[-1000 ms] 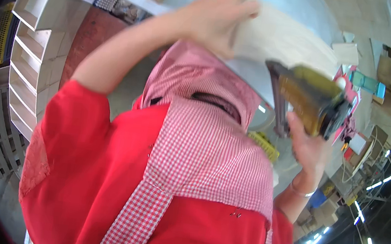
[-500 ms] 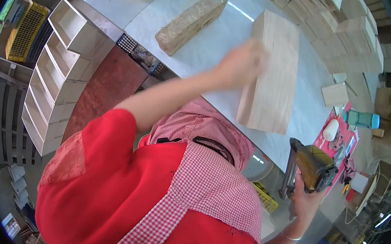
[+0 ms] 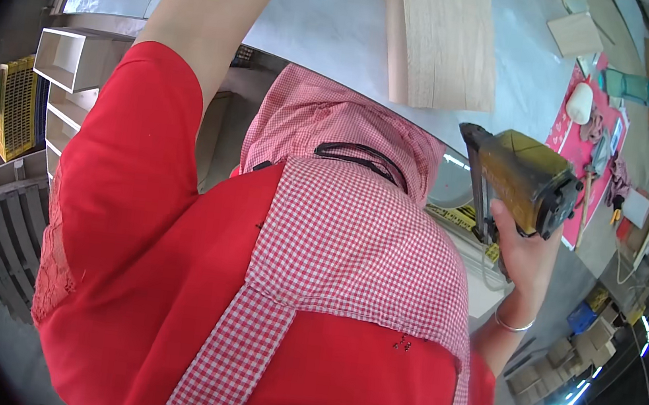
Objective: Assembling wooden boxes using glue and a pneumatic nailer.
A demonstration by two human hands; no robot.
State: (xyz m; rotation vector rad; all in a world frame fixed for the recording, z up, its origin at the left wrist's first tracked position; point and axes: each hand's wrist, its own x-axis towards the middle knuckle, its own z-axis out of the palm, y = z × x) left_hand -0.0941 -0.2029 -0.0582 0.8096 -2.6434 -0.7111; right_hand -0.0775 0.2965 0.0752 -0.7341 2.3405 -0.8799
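In my right hand (image 3: 528,254) is a yellow and black nail gun (image 3: 527,178), gripped with the fingers wrapped round its handle. It is held over the front edge of the table, to the right of my body. Close in front of it lies a long pale block of wooden boards (image 3: 448,48) on the table, its far end cut off by the upper edge of the view. My left arm stretches forward over the table and leaves the view at the top, so my left hand is hidden.
The white-topped table (image 3: 320,34) spans the front. On the right lie a pink cloth (image 3: 580,140), a white bottle (image 3: 580,103), a teal container (image 3: 630,88) and a small wooden board (image 3: 574,34). Open wooden boxes (image 3: 76,62) and a yellow crate (image 3: 17,107) stand left.
My left hand has gone from beside the boards forward out of view. The view has shifted, so the brown wrapped block no longer shows. The nail gun stays in my right hand.
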